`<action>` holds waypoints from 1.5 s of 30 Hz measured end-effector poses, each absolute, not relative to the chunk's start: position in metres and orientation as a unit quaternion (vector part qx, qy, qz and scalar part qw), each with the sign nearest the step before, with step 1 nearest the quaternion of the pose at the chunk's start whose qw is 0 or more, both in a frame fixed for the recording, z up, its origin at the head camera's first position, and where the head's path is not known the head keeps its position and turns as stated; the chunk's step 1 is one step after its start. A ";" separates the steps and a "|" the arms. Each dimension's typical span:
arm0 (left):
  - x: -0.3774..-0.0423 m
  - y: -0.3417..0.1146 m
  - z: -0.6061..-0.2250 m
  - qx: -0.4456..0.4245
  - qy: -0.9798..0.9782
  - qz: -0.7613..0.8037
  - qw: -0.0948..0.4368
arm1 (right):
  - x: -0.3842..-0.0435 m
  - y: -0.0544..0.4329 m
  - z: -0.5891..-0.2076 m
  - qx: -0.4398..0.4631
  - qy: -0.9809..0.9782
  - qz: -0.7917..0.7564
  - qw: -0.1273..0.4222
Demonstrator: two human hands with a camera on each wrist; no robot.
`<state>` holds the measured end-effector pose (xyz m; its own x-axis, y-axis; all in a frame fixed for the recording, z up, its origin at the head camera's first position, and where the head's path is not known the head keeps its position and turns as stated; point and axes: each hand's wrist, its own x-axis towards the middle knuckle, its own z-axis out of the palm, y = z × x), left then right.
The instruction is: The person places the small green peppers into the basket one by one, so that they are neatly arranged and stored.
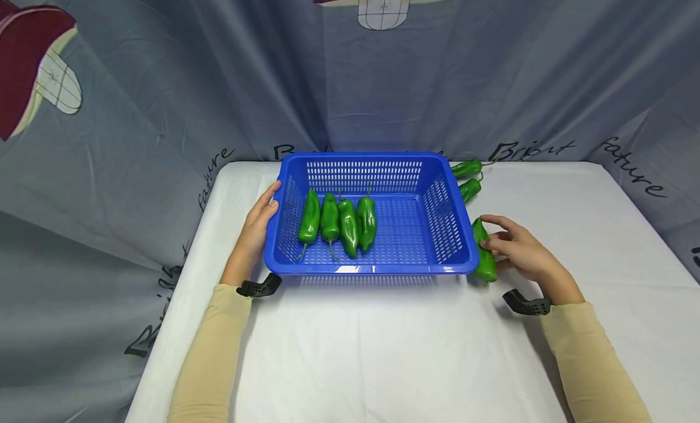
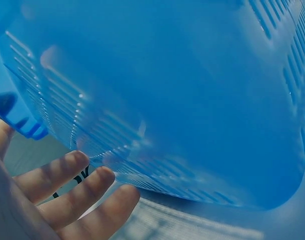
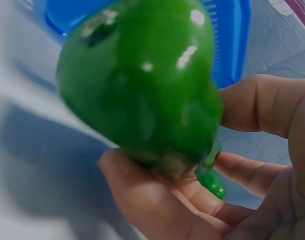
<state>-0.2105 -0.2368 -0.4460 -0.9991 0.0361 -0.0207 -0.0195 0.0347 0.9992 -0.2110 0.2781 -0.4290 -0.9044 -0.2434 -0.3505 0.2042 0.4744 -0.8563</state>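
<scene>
Right hand (image 1: 519,248): holds one green pepper (image 1: 487,264) between thumb and fingers, just outside the basket's right end. Progress, as judged: past halfway; four peppers in, three left, the held one included. Left of this grip: one blue perforated basket (image 1: 372,269), containing four peppers (image 1: 330,219) side by side toward its far end from the grip; nearer half bare. Beyond the grip: two loose peppers (image 1: 468,169), partly hidden behind the basket. Left hand (image 1: 254,227): fingers extended at the opposite rim; firmness of hold cannot be told.

Curtains (image 1: 219,64) around a white table (image 1: 383,350) suggest a makeshift booth.
</scene>
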 end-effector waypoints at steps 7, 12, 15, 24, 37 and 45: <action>-0.210 -0.232 -0.442 0.017 0.717 0.697 0.017 | -0.208 0.287 -0.421 0.003 0.825 -0.527 0.204; -0.209 -0.231 -0.441 0.020 0.718 0.696 0.019 | -0.204 0.295 -0.413 0.006 0.813 -0.554 0.179; -0.209 -0.233 -0.442 0.017 0.718 0.696 0.023 | -0.200 0.297 -0.404 0.001 0.782 -0.603 0.154; -0.207 -0.238 -0.442 0.011 0.718 0.695 0.020 | -0.208 0.281 -0.359 -0.060 0.697 -0.702 0.131; -0.208 -0.236 -0.443 0.015 0.719 0.695 0.019 | -0.233 0.217 -0.319 -0.050 0.767 -0.609 0.196; -0.207 -0.236 -0.443 0.011 0.722 0.692 0.019 | -0.251 0.181 -0.312 -0.042 0.800 -0.549 0.237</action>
